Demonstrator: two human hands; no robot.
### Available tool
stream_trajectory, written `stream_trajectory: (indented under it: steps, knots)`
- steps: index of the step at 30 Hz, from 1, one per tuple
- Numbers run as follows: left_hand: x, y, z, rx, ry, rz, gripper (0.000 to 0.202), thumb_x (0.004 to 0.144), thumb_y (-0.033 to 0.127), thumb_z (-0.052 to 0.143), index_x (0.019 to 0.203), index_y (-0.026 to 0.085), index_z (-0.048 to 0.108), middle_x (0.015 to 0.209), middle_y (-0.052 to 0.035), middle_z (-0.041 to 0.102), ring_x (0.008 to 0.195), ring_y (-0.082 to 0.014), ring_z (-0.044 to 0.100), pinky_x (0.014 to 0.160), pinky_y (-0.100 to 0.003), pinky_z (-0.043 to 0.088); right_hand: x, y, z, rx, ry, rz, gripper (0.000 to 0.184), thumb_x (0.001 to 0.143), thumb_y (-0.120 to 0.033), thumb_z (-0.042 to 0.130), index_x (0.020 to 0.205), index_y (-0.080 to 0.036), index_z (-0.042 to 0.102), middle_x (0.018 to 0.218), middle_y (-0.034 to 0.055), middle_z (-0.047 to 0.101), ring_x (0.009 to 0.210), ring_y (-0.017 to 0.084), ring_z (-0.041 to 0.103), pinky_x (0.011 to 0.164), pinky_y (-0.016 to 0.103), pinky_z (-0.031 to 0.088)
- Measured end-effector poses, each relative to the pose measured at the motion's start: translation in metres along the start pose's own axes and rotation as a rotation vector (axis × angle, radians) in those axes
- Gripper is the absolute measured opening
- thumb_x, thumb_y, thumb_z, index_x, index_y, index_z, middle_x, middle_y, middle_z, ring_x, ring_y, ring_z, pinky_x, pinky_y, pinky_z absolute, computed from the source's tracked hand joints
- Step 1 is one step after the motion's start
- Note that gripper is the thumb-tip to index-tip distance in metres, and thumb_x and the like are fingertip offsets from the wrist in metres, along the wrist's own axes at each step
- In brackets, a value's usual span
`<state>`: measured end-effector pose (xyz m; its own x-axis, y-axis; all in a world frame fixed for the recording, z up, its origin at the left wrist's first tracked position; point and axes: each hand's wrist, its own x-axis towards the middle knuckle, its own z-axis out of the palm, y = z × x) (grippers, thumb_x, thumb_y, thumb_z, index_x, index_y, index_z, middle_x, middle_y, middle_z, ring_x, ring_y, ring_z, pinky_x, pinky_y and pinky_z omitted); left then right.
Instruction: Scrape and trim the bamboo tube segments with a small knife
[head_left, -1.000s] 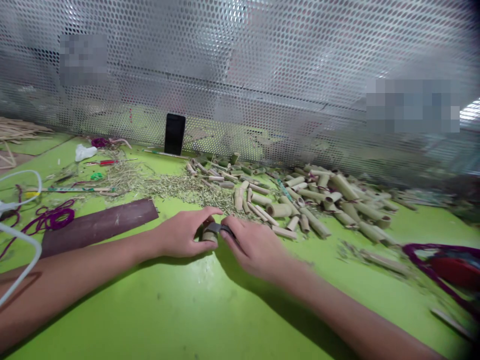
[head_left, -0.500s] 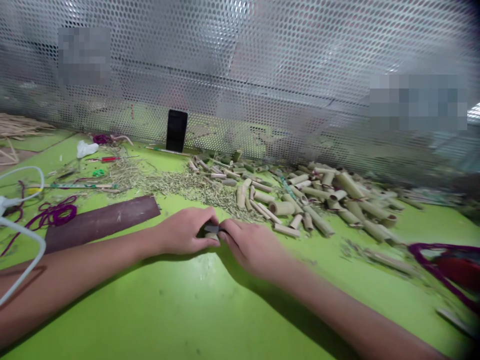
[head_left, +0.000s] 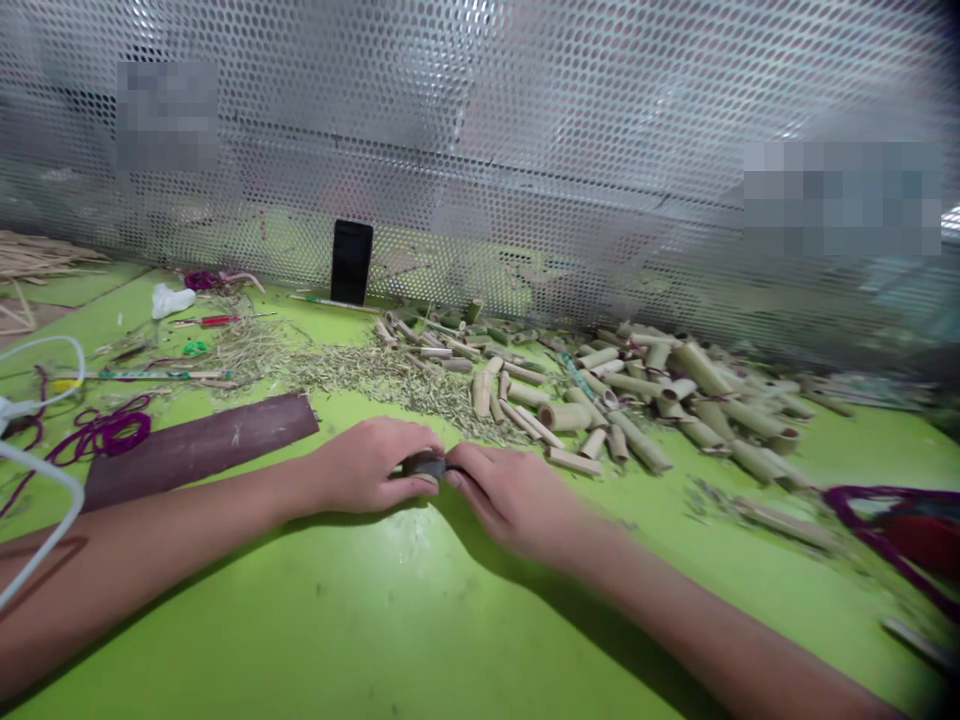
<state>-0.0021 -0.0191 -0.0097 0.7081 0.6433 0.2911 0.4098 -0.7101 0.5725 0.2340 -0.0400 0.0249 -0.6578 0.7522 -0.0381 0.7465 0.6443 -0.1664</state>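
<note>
My left hand (head_left: 379, 465) is closed in a pinch around a small pale piece of bamboo (head_left: 430, 479), most of it hidden by the fingers. Against that piece lies the dark blade of a small knife (head_left: 424, 465). Its thin dark handle runs into my right hand (head_left: 517, 495), which is closed on it. Both hands are almost touching, low over the green table (head_left: 360, 620). Just beyond them are bamboo shavings (head_left: 375, 380) and a heap of short bamboo tubes and split pieces (head_left: 570, 416).
A brown strip (head_left: 210, 446) and purple cord (head_left: 116, 432) lie left, near a white cable (head_left: 64, 520). A phone (head_left: 352, 262) leans on the perforated metal screen (head_left: 450, 160). A red-handled tool (head_left: 219, 321) lies back left. More purple cord (head_left: 847, 510) is at right.
The knife blade has turned and sits further left between my left fingers, covering more of the bamboo piece. My right hand has shifted very slightly; the surroundings stay the same.
</note>
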Motion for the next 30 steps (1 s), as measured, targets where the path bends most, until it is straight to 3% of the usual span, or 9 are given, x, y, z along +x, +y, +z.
stream_trajectory:
  steps: [6,13,20,24,30]
  knots:
    - [0.001,0.003,-0.001,-0.022,0.013,-0.034,0.052,0.092,0.039,0.069,0.138,0.022,0.052,0.12,-0.0111,0.074,0.106,-0.0306,0.07,0.089,-0.042,0.053,0.004,-0.002,0.006,-0.039,0.1,0.025,0.031,0.111,-0.026,0.036,0.098,-0.016,0.062,0.082,0.008,0.069,0.065,0.018,0.062,0.056,0.028,0.035]
    - [0.001,0.002,0.0,0.045,-0.005,-0.105,0.035,0.092,0.048,0.069,0.112,0.02,0.06,0.102,-0.0088,0.073,0.089,-0.0274,0.068,0.076,-0.037,0.05,0.005,-0.012,0.003,-0.027,-0.014,0.074,0.029,0.111,-0.027,0.037,0.101,-0.017,0.063,0.072,0.0042,0.066,0.055,0.016,0.055,0.052,0.028,0.029]
    - [-0.001,-0.002,0.002,0.057,-0.036,0.009,0.027,0.101,0.048,0.057,0.101,0.021,0.06,0.102,-0.0083,0.072,0.092,-0.0261,0.066,0.082,-0.036,0.05,0.001,-0.012,-0.002,-0.021,-0.08,0.049,0.025,0.11,-0.028,0.043,0.105,-0.018,0.064,0.083,0.0053,0.071,0.061,0.015,0.058,0.056,0.027,0.031]
    - [-0.001,0.001,-0.001,0.037,-0.028,0.003,0.025,0.1,0.044,0.06,0.11,0.022,0.061,0.105,-0.008,0.073,0.096,-0.0267,0.068,0.085,-0.037,0.051,-0.002,-0.005,-0.001,-0.013,-0.033,0.046,0.026,0.11,-0.029,0.041,0.102,-0.018,0.064,0.078,0.0042,0.069,0.058,0.016,0.058,0.055,0.027,0.031]
    - [-0.001,0.008,-0.003,-0.023,0.004,-0.1,0.054,0.09,0.04,0.068,0.138,0.022,0.052,0.114,-0.0101,0.075,0.097,-0.0286,0.072,0.083,-0.039,0.054,0.003,-0.003,0.002,-0.037,0.077,0.073,0.032,0.111,-0.027,0.034,0.1,-0.016,0.063,0.078,0.0069,0.069,0.058,0.017,0.059,0.052,0.027,0.032]
